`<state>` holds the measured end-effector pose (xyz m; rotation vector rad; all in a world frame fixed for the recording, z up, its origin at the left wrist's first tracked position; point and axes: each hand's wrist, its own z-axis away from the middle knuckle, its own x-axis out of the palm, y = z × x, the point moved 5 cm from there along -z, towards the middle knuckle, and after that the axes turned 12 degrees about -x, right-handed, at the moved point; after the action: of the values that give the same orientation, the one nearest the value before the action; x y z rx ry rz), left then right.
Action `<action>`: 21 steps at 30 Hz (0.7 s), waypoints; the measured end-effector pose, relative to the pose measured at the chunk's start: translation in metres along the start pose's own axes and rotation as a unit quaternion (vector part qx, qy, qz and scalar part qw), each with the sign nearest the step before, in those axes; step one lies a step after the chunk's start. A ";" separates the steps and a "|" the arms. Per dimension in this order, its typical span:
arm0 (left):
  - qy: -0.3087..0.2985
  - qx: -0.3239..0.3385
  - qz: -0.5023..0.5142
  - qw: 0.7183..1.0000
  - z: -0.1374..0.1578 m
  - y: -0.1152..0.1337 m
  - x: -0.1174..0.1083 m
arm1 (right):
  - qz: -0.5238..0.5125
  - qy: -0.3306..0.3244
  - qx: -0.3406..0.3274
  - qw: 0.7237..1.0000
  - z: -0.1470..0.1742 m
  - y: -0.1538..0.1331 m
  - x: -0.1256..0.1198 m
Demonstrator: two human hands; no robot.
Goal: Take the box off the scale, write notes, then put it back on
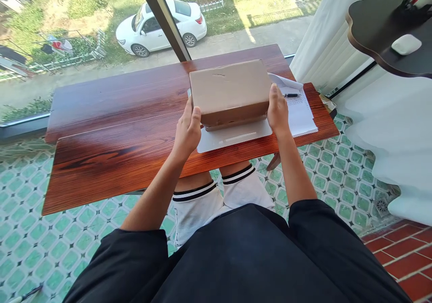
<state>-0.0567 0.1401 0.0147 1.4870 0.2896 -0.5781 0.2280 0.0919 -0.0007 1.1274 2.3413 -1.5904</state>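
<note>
A closed brown cardboard box (231,89) is gripped at its two short ends, over a wooden table. My left hand (187,129) presses its left end, the thumb near the front corner and the other fingers hidden behind the side. At the right end, my right hand (278,110) holds it with the thumb along the top edge. Under the box shows a flat silvery-white panel (232,136) that looks like a laptop's palm rest with a touchpad; the box hides the rest. Whether the box rests on it or hangs just above, I cannot tell.
The reddish wooden table (128,132) stands against a window. To the box's right lie printed sheets (302,116) with a black pen (291,95). A dark wavy-edged shelf (374,28) at upper right bears a white rounded case (406,44). White curtains (384,132) hang at right.
</note>
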 end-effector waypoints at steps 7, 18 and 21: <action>-0.002 0.021 0.005 1.000 -0.002 0.001 -0.002 | -0.037 0.007 0.000 0.999 0.002 0.000 -0.001; 0.007 0.030 0.102 0.994 -0.001 0.007 -0.019 | -0.073 0.040 -0.040 0.996 0.009 -0.012 -0.004; -0.006 0.036 0.093 0.995 0.000 0.008 -0.014 | -0.070 0.038 -0.039 0.996 0.011 -0.011 -0.004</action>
<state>-0.0640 0.1428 0.0293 1.5597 0.1200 -0.4505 0.2211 0.0788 0.0051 1.0469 2.5582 -1.5084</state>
